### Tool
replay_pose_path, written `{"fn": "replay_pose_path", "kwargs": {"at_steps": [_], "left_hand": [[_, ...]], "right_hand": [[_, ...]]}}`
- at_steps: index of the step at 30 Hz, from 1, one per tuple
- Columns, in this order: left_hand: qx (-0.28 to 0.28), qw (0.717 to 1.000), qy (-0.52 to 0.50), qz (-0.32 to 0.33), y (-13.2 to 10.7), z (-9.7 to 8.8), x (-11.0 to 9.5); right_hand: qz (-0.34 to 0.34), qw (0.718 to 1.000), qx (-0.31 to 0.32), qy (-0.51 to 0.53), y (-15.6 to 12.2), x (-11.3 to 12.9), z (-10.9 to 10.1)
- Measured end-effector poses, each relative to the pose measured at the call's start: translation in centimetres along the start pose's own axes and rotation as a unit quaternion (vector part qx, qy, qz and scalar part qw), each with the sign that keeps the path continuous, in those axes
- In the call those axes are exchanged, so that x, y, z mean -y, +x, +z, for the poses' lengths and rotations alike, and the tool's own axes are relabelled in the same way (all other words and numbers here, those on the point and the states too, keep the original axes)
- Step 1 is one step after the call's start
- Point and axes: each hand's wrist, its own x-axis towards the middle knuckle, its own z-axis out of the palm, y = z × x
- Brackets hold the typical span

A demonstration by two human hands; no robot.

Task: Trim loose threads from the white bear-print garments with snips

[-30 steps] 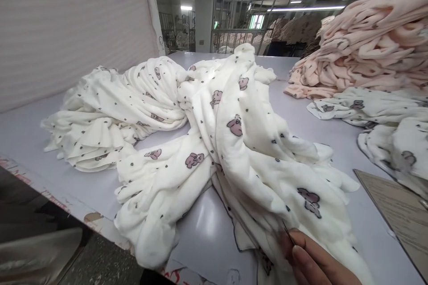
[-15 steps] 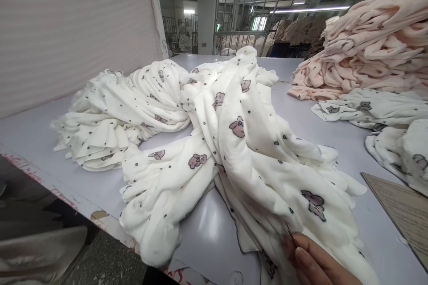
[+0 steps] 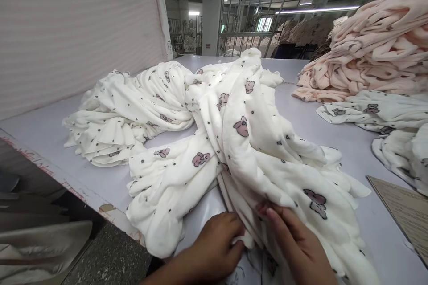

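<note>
1. My left hand (image 3: pixel 214 242) is at the front edge of the pale grey counter (image 3: pixel 43 129). Its fingers are curled down, pinching a fold at the hem of the white fleece cloth printed with pink bears and small dark dots (image 3: pixel 247 151).
2. My right hand (image 3: pixel 297 245) lies just beside it on the same cloth, fingers stretched nearly straight and fingertips pushed into the folds. It is closed around nothing that I can see.
3. The white fleece cloth is bunched in a long twisted heap. It runs from the front edge under my hands back through the middle of the counter toward the far edge.
4. A second crumpled bundle of white dotted fleece (image 3: pixel 127 111) lies toward the left edge and touches the first one near the middle.
5. A tall stack of folded pale pink fleece (image 3: pixel 374 53) stands at the far right corner. Below it, along the right edge, lies another heap of white bear-print fleece (image 3: pixel 394 133).
6. A flat brown wood-grain board (image 3: pixel 401 209) rests near the front right corner, apart from my hands.
7. Past the far edge stands a metal barred cage cart (image 3: pixel 247 13). Pale heaps of cloth show through its bars, but I cannot tell whether they lie inside it or behind it.
</note>
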Motion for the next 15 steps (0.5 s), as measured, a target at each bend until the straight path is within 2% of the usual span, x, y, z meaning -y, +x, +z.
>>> {"fn": "replay_pose_path", "kwargs": {"at_steps": [3, 4, 5, 7, 9, 11, 13, 15], "left_hand": [[0.056, 0.991, -0.121, 0.019, -3.7, -4.9, 2.0], [0.047, 0.975, -0.217, 0.007, -5.1, -6.5, 2.7], [0.016, 0.953, -0.302, -0.008, -6.3, -7.8, 3.4], [-0.051, 0.906, -0.418, -0.036, -8.2, -9.3, 4.1], [-0.076, 0.902, -0.424, -0.037, -8.7, -9.5, 4.0], [-0.058, 0.919, -0.39, -0.021, -8.3, -9.0, 3.3], [-0.041, 0.936, -0.35, -0.001, -7.4, -8.3, 2.2], [-0.036, 0.95, -0.309, 0.006, -6.5, -7.9, 1.1]], "right_hand": [[0.005, 0.999, -0.018, -0.046, 2.2, -1.2, -0.9], [0.005, 0.998, -0.02, -0.053, 2.8, -1.6, -1.2], [0.004, 0.998, -0.02, -0.058, 3.2, -1.9, -1.3], [0.0, 0.998, -0.022, -0.067, 3.4, -2.3, -1.3], [-0.003, 0.997, -0.015, -0.076, 2.9, -2.4, -1.0], [-0.019, 0.997, -0.003, -0.081, 2.0, -2.2, -0.5], [-0.076, 0.994, 0.022, -0.076, 0.8, -1.8, -0.1], [-0.164, 0.982, 0.062, -0.065, -0.4, -1.2, 0.5]]}}
